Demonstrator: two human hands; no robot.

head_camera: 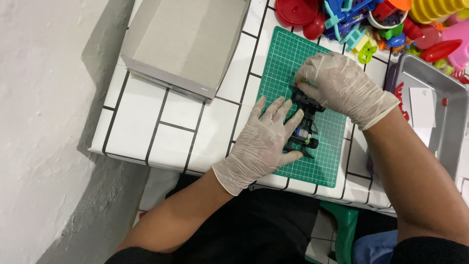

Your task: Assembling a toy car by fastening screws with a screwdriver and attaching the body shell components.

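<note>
Gloved left hand lies flat, fingers spread, against a black plastic toy; right hand pinches its top, over a gridded green mat on the white tiled desk.

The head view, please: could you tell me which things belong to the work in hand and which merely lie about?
In hand: left hand, right hand, black toy chassis, green cutting mat.
Lying about: grey cardboard box, pile of coloured plastic toys, metal tray.
</note>
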